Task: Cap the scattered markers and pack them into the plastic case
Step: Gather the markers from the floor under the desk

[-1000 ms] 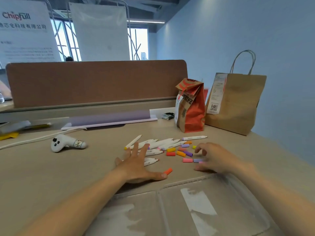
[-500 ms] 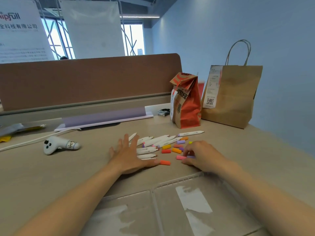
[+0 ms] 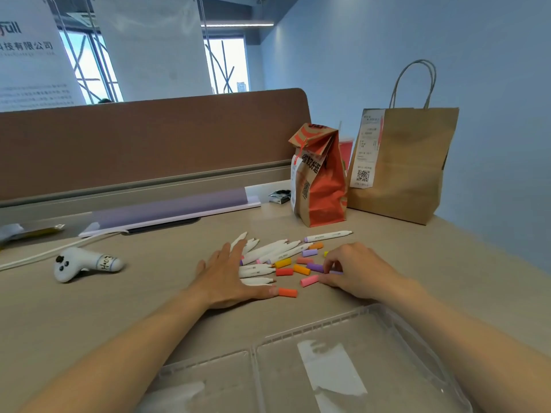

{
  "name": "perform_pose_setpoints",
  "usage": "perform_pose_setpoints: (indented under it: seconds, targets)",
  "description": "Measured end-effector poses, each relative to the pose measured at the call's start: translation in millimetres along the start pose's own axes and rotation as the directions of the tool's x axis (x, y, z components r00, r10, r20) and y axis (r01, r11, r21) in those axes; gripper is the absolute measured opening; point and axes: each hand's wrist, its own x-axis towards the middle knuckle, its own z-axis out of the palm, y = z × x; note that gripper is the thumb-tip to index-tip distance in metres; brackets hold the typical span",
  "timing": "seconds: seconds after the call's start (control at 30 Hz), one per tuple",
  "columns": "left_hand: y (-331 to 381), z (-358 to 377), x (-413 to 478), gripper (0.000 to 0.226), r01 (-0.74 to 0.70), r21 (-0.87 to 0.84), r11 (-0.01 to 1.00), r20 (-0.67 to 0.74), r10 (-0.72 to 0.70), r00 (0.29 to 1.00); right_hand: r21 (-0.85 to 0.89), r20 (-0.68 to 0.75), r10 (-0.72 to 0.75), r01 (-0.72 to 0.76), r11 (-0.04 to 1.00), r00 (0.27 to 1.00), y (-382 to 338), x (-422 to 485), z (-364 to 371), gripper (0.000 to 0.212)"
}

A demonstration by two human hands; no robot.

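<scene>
Several white markers (image 3: 268, 251) lie uncapped in a loose pile mid-desk, and one more marker (image 3: 328, 235) lies apart behind them. Coloured caps are scattered to their right: an orange-red cap (image 3: 288, 292), a pink cap (image 3: 309, 280), a red cap (image 3: 284, 272), a purple cap (image 3: 314, 267). My left hand (image 3: 226, 278) lies flat with straight fingers against the pile's left side. My right hand (image 3: 357, 272) curls its fingers and thumb round a lavender cap (image 3: 337, 272) on the desk. The clear plastic case (image 3: 298, 335) lies open in front of me.
A white controller (image 3: 86, 263) and a white cable (image 3: 44, 254) lie at the left. An orange paper bag (image 3: 320, 180) and a brown handled bag (image 3: 402, 165) stand behind the markers. A purple strip (image 3: 170, 207) runs along the brown partition (image 3: 149, 138).
My left hand has slid forward against the markers. My right hand has drawn in over the caps and its fingers have curled round the lavender one.
</scene>
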Motion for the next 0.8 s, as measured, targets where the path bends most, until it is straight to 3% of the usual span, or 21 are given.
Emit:
perform_pose_setpoints:
  seconds: [0.43, 0.8]
  targets:
    - [49.7, 12.4, 22.8, 0.135, -0.186, -0.16, 0.969, 0.032, 0.194, 0.981, 0.221, -0.111, 0.112, -0.085, 0.971, 0.988, 66.6, -10.4, -9.3, 0.022]
    - [97.5, 21.8, 39.9, 0.12, -0.307, -0.246, 0.92, 0.027, 0.323, 0.946, 0.275, -0.023, 0.206, -0.192, 0.942, 0.978, 82.0, -24.5, -19.5, 0.014]
